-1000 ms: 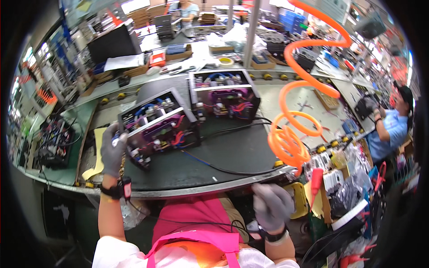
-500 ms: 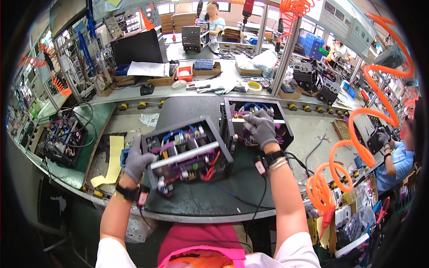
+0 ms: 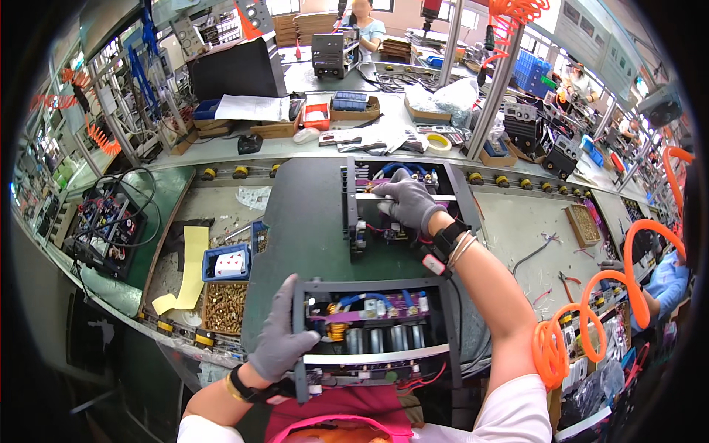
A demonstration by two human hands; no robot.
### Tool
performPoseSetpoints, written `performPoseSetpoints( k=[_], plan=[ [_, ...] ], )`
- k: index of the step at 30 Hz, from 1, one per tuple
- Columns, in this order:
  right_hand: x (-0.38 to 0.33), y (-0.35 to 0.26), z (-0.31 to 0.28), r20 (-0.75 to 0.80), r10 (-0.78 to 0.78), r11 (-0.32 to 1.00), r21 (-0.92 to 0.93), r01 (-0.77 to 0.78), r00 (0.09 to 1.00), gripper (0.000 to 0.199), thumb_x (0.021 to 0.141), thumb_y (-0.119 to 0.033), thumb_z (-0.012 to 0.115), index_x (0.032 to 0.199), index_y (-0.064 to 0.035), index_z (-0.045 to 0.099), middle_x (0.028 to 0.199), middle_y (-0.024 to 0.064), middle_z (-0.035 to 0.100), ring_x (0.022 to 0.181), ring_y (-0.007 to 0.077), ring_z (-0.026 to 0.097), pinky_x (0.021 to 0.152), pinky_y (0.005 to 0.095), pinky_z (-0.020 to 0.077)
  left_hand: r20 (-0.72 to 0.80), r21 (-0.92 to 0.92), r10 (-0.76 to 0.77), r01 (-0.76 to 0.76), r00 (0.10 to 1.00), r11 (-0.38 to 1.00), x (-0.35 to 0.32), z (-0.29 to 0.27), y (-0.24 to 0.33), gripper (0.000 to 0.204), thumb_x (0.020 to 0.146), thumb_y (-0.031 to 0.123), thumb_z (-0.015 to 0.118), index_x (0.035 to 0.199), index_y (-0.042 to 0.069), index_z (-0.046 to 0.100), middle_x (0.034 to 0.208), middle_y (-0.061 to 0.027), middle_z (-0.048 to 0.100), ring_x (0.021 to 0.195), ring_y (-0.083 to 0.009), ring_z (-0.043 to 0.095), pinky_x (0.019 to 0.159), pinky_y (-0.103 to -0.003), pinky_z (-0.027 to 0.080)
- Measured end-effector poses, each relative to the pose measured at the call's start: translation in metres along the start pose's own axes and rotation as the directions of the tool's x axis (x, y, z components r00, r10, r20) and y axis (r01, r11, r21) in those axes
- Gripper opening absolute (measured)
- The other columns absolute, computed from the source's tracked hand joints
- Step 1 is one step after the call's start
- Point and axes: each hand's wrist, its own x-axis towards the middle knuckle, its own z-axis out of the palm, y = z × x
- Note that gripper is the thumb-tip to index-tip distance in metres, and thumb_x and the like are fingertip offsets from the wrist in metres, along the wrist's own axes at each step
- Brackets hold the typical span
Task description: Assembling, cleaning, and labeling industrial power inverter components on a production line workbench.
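Two open dark metal chassis with electronics inside are in front of me. The near chassis (image 3: 375, 360) lies at the bench's front edge, close to my body, showing purple boards, copper coils, grey cylinders and a pale crossbar. My gloved left hand (image 3: 281, 336) is closed on its left side frame, thumb over the rim. Farther back, the second chassis (image 3: 450, 193) rests on the dark green board (image 3: 303, 221). My gloved right hand (image 3: 408, 201) is closed around that one's pale crossbar and hides part of its inside. Both hands wear grey gloves and wrist straps.
Left of the board are a blue bin (image 3: 226, 263), a box of brass-coloured screws (image 3: 224, 306) and a yellow paper strip (image 3: 193, 269). Another open chassis (image 3: 107, 221) with cables stands far left. An orange coiled hose (image 3: 550, 354) hangs by my right elbow; red-handled pliers (image 3: 567, 284) lie at right.
The near chassis has come toward me and rightward, and has turned straighter, with my left hand on it. The far chassis has shifted slightly left under my right hand. The screw box is now uncovered.
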Motion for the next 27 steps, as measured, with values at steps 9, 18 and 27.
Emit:
performPoseSetpoints(
  k=[9,18,27],
  plan=[
    [-0.086,-0.098,-0.086,0.005,-0.212,0.971,0.116,0.21,0.977,0.042,0.081,-0.026,0.068,0.118,-0.01,0.06,0.11,0.0171,0.062,0.098,0.0372,0.062,0.086,0.0431,0.0494,0.022,-0.154,0.05,-0.046,0.998,0.987,0.015,0.006,-0.01,0.088,0.071,0.008,0.068,0.145,-0.003,0.023,0.135,-0.0133,0.048,0.119,-0.0204,0.051,0.104,-0.032,0.038],
    [-0.334,-0.164,-0.092,-0.318,-0.377,0.877,0.18,0.446,0.87,0.028,0.084,-0.021,0.065,0.108,-0.0071,0.065,0.091,0.0051,0.062,0.086,0.0225,0.061,0.08,0.0374,0.0477,0.258,0.685,-0.111,-0.101,0.96,0.722,0.171,-0.004,0.054,0.067,0.087,0.054,0.056,0.123,-0.002,0.048,0.076,-0.0153,0.066,0.07,-0.0294,0.065,0.066,-0.04,0.049],
    [-0.543,-0.063,-0.067,-0.866,0.5,0.785,0.459,-0.415,-0.012,0.013,0.089,-0.005,0.057,0.095,-0.0002,0.067,0.079,0.0049,0.065,0.071,0.0116,0.063,0.064,0.0247,0.0509,0.314,0.728,-0.514,0.145,0.798,0.67,0.218,0.024,0.027,0.048,0.09,0.046,0.057,0.092,-0.001,0.061,0.071,-0.0167,0.065,0.057,-0.0298,0.066,0.051,-0.041,0.054]
  ],
)
